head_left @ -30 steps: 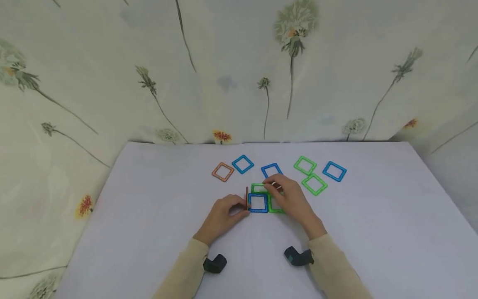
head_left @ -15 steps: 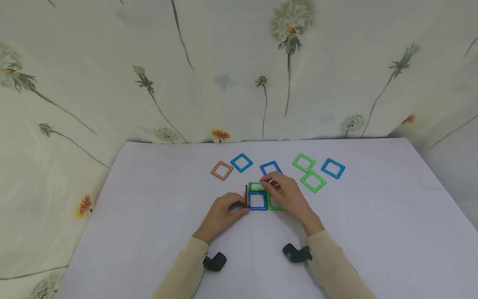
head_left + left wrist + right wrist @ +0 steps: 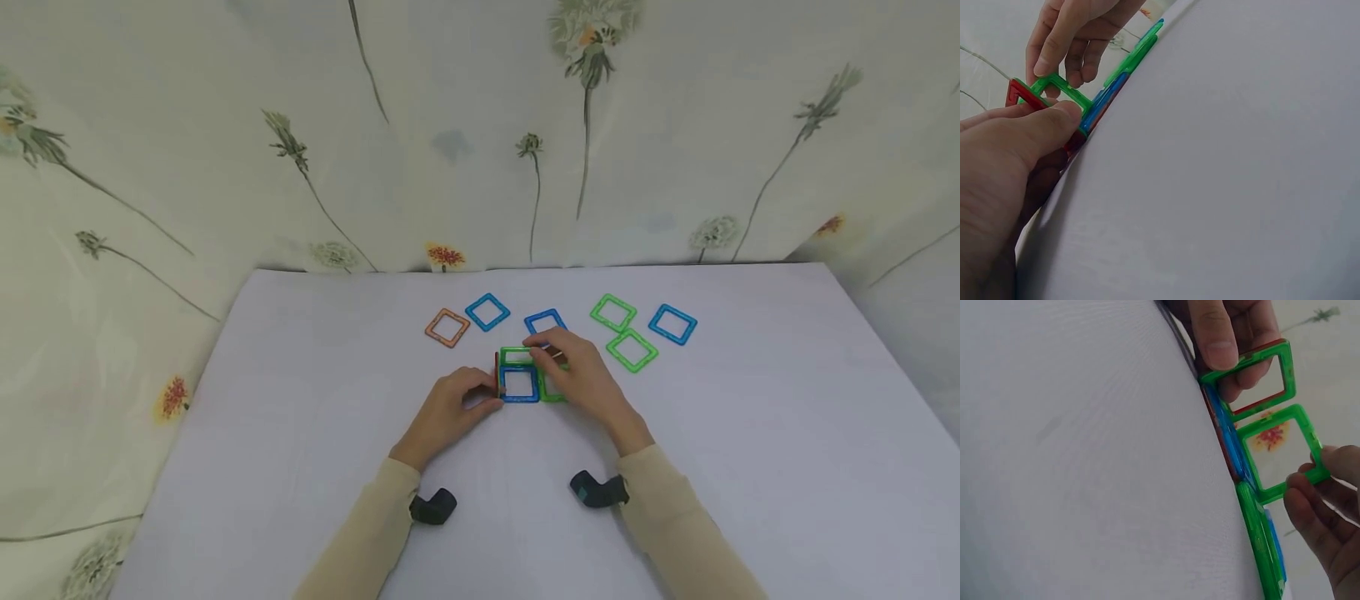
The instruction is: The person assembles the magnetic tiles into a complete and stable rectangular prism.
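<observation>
Square magnetic tiles are joined in front of me. A blue tile (image 3: 520,399) lies flat on the table, and a flat green tile (image 3: 552,397) adjoins its right side. Along the blue tile's left edge stands a red tile (image 3: 496,363), showing green on its inner face in the right wrist view. My left hand (image 3: 446,410) pinches this red tile between thumb and fingers. Behind the blue tile an upright green tile (image 3: 1307,422) rises from its far edge. My right hand (image 3: 585,379) pinches that tile's upper right corner, partly covering the flat green one.
Loose tiles lie flat toward the back of the table (image 3: 300,375): an orange tile (image 3: 431,333), a blue tile (image 3: 472,306), another blue tile (image 3: 534,317) partly behind my right hand, two green tiles (image 3: 611,346) touching, and a blue tile (image 3: 671,340) farthest right. A flower-patterned cloth (image 3: 450,192) hangs behind.
The head view has tilted slightly, so everything on the table sits higher in the frame. Both hands keep their grips, and the tiles hold their arrangement.
</observation>
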`<state>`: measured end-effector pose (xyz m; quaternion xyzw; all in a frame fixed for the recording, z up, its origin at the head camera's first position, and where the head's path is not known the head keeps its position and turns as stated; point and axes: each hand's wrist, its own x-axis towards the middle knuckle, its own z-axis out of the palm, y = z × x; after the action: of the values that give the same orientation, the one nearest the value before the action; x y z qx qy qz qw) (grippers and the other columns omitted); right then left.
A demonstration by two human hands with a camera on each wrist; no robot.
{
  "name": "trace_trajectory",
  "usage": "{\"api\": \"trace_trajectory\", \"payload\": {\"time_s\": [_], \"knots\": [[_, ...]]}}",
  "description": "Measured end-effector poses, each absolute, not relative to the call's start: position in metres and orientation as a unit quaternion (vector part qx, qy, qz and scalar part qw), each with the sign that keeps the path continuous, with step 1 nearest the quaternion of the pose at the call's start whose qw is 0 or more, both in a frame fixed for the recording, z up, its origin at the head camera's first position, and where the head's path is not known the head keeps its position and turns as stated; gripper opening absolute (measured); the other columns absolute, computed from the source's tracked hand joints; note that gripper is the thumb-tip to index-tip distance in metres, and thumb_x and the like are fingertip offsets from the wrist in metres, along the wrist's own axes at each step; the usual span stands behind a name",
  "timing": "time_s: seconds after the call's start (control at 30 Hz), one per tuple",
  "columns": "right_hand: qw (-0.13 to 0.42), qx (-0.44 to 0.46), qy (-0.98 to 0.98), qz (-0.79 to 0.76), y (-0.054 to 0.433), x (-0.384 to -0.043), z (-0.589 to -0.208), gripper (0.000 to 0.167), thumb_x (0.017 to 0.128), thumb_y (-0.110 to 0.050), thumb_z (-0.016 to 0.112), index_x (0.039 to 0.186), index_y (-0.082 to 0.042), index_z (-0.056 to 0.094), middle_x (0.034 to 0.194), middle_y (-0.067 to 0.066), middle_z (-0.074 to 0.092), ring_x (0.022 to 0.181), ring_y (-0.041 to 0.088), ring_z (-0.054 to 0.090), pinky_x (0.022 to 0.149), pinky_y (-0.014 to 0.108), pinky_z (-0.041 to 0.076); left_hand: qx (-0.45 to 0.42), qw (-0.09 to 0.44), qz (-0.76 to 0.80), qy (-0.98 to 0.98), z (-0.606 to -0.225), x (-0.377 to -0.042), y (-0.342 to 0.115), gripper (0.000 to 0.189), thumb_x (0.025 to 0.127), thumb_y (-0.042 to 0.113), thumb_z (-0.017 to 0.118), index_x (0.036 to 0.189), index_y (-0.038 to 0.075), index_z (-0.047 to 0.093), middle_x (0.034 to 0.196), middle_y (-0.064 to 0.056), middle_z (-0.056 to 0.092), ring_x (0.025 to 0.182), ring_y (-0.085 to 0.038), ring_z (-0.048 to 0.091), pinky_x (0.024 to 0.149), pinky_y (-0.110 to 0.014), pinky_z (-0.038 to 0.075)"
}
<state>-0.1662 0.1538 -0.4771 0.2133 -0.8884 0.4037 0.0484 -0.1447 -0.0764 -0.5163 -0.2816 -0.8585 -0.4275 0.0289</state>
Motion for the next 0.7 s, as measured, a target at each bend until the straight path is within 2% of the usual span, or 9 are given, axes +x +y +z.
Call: {"api": "trace_trajectory", "payload": {"time_s": [0.37,0.7], "knots": [[0.024,0.204,-0.875,0.438,0.156,-0.173,-0.480,0.025,0.097,-0.024,0.052,0.119,-0.014,0.061,0.118,-0.001,0.063,0.103,0.016,0.062,0.086,0.036,0.053,-0.286,0.012,-0.445,-0.848,-0.512,-0.151,-0.078,0.018,0.085,0.018,0.070,0.102,0.016,0.065,0.099,0.009,0.067,0.094,-0.001,0.060,0.087,-0.019,0.050],[0.013,0.202,-0.874,0.441,0.167,-0.183,-0.479,0.026,0.099,-0.024,0.049,0.120,-0.015,0.060,0.120,-0.001,0.063,0.103,0.015,0.062,0.088,0.039,0.052,-0.288,0.002,-0.451,-0.845,-0.511,-0.156,-0.076,0.018,0.085,0.016,0.070,0.103,0.016,0.065,0.097,0.006,0.066,0.087,-0.003,0.060,0.079,-0.020,0.052]]}}
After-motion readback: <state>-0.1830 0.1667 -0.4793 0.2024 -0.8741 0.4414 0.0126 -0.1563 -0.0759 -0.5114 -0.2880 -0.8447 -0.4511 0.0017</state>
